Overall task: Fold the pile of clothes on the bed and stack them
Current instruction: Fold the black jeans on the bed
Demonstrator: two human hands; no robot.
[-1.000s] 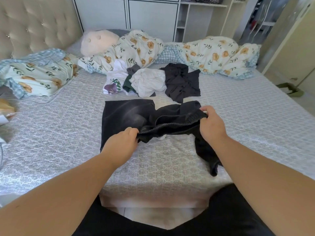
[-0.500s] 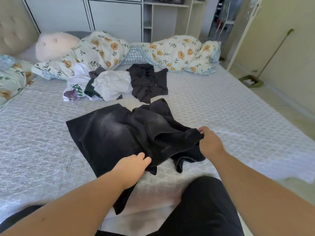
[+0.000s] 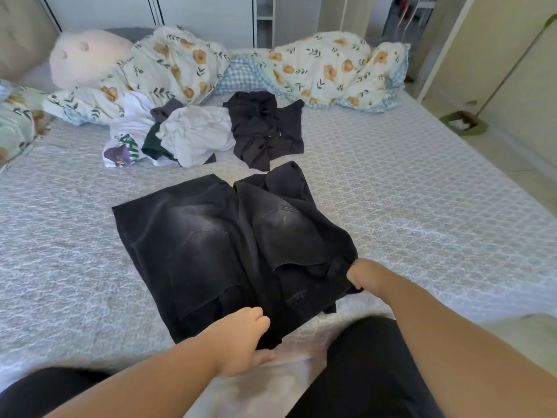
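Observation:
Black denim shorts (image 3: 217, 245) lie spread on the grey patterned bed (image 3: 422, 212), waistband toward me, back pockets up. My left hand (image 3: 241, 339) pinches the near left end of the waistband at the bed's front edge. My right hand (image 3: 361, 274) grips the right end of the waistband. Behind the shorts lies the unfolded pile: a white printed shirt (image 3: 126, 140), a crumpled white garment (image 3: 196, 134) and a black garment (image 3: 265, 128).
A floral duvet (image 3: 325, 64) and a pink plush pillow (image 3: 87, 55) are bunched along the far side. Another floral pillow (image 3: 15, 122) lies at left. A broom with a green dustpan (image 3: 464, 123) stands on the floor at right. My dark-trousered legs are at the bed's edge.
The bunched shorts have been pulled flat toward me and spread out. Both hands moved down and apart along the waistband; the view shifted right.

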